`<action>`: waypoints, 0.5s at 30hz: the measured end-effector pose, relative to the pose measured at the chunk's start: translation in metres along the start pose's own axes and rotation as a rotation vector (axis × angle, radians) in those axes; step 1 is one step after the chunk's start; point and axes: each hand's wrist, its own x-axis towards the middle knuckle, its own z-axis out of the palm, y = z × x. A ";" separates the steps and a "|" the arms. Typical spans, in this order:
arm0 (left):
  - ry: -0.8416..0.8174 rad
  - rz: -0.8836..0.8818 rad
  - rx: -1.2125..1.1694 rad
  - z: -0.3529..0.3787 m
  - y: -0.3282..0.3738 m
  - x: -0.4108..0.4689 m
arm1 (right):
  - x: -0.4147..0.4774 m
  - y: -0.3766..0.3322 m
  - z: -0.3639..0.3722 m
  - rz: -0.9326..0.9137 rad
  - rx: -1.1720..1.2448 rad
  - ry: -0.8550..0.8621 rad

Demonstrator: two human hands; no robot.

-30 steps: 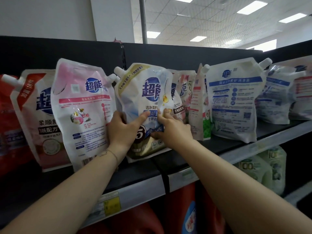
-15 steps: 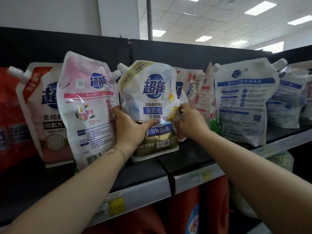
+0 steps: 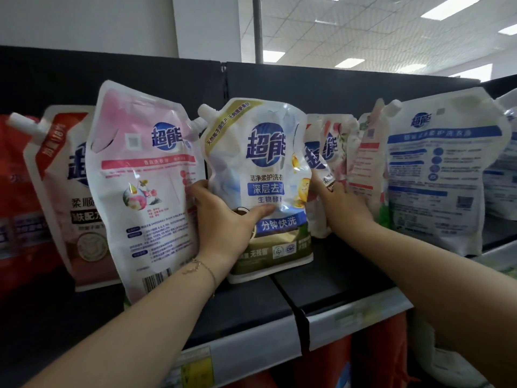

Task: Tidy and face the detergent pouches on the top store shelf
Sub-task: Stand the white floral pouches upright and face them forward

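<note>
Blue-white pouch (image 3: pixel 265 175), gripped by left hand (image 3: pixel 223 222), stands upright; right hand (image 3: pixel 342 208), fingers straight, touches its edge.

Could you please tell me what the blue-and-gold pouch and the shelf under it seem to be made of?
The blue-and-gold pouch looks like glossy flexible plastic film: it creases and throws glare, with a white, likely hard plastic spout. The shelf seems matte black, perhaps painted metal; no glare shows.

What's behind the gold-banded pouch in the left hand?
Another blue-logo pouch peeks past the gold-banded pouch on the right, right hand touching it; the rest is covered.
</note>
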 end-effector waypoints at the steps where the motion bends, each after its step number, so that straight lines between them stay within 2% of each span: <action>1: 0.006 0.005 -0.001 0.000 -0.001 0.000 | -0.002 0.005 0.001 -0.023 -0.056 0.028; 5: 0.013 0.018 -0.010 0.000 -0.004 0.000 | -0.003 0.014 -0.005 -0.042 -0.281 0.020; 12: 0.024 0.033 -0.006 -0.001 -0.005 0.000 | 0.007 0.013 -0.019 0.087 -0.239 -0.086; 15: 0.026 0.048 -0.008 -0.001 -0.005 -0.002 | 0.008 0.014 -0.017 0.114 -0.296 -0.087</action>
